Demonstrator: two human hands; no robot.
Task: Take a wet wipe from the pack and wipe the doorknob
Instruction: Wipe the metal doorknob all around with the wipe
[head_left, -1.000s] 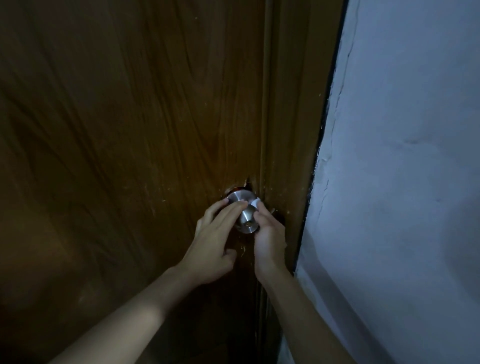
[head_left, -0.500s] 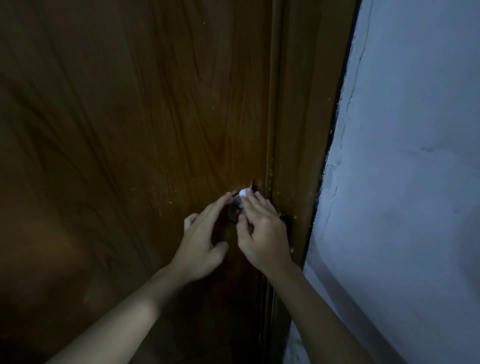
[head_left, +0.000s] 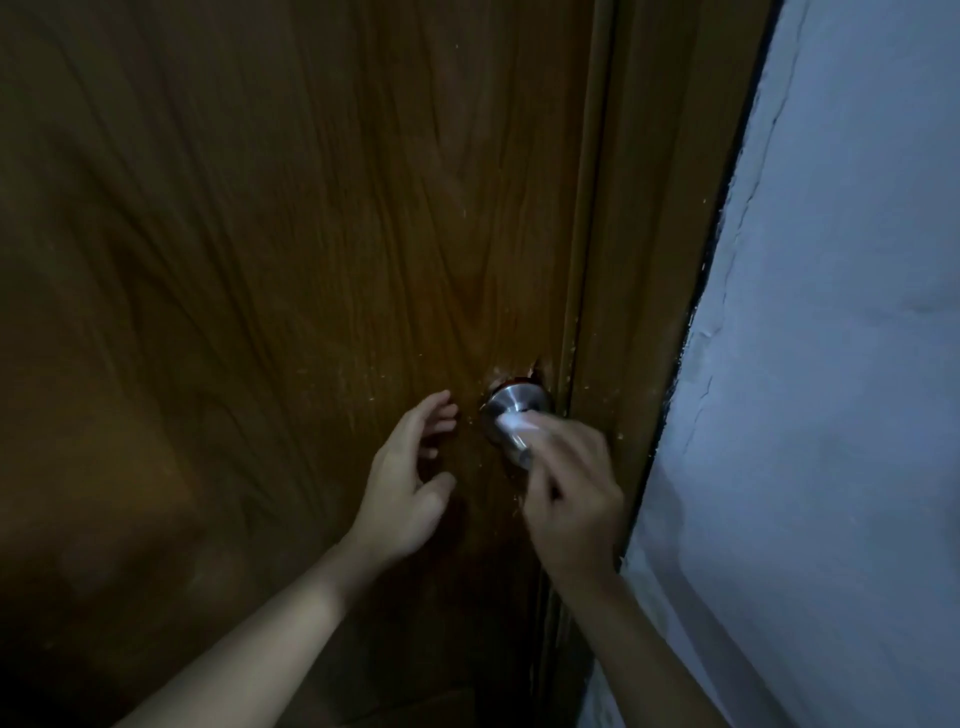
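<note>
Doorknob (head_left: 511, 410) under right hand (head_left: 574, 499), wipe (head_left: 514, 422) between, left hand (head_left: 408, 488) beside

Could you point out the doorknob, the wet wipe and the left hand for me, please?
doorknob (head_left: 514, 402): head view, on the bare brushed metal above the wipe.
wet wipe (head_left: 514, 427): head view, on the white wad pressed on the knob.
left hand (head_left: 408, 478): head view, on the back of the hand.

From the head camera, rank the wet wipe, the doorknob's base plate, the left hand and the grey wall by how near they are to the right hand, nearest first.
1. Wet wipe: pinched in the right hand's fingertips, against the knob.
2. Doorknob's base plate: just above those fingertips, on the door.
3. Left hand: to the left, open, off the knob.

The grey wall lies to the right; whether it is nearer than the left hand is too close to call.
</note>
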